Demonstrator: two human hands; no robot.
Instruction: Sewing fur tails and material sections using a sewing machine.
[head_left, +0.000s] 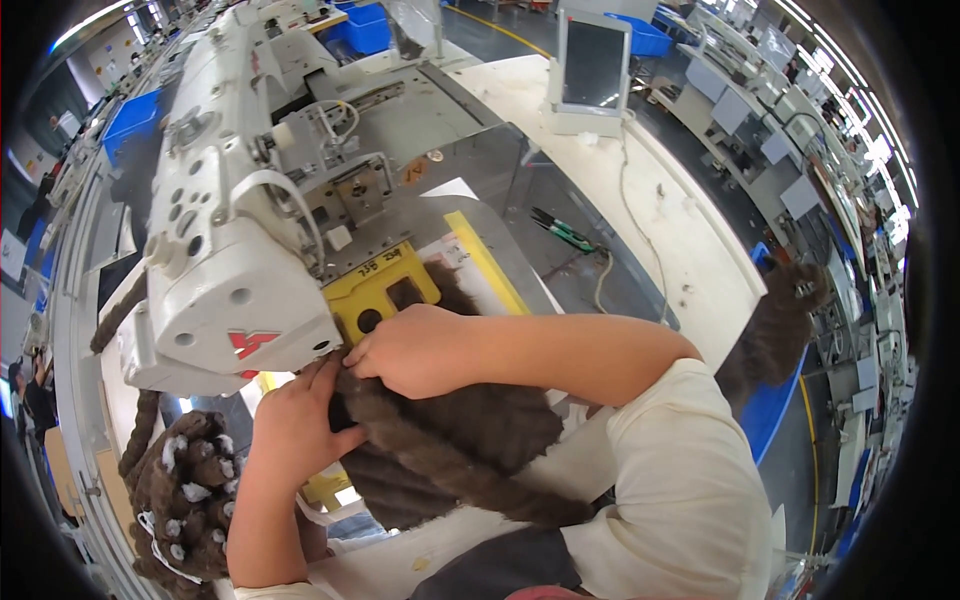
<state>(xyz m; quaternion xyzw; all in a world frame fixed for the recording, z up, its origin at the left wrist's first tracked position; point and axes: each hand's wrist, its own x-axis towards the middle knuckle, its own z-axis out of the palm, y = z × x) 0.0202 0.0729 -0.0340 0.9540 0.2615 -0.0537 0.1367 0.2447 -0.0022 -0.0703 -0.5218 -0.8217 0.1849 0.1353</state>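
Dark brown plush fabric (500, 425) lies in front of me under the head of a large white sewing machine (235, 290). A long, thick plush tail-like roll (440, 455) runs across it toward my lap. My left hand (300, 420) holds the plush edge beside the needle area, fingers together and thumb resting on the pile. Close against it, my right hand (420, 350) is closed with its fingertips pinching the same edge. A yellow template plate (383, 288) with cut-out holes lies just beyond my right hand. The fingertips partly hide the gripped edge.
Bundled brown plush rolls with white stuffing ends (185, 490) hang at the left. Green-handled pliers (563, 232) lie on the grey machine plate. A monitor (592, 75) stands on the white table (670, 200). More brown plush (775, 335) lies over a blue bin (780, 415) at right.
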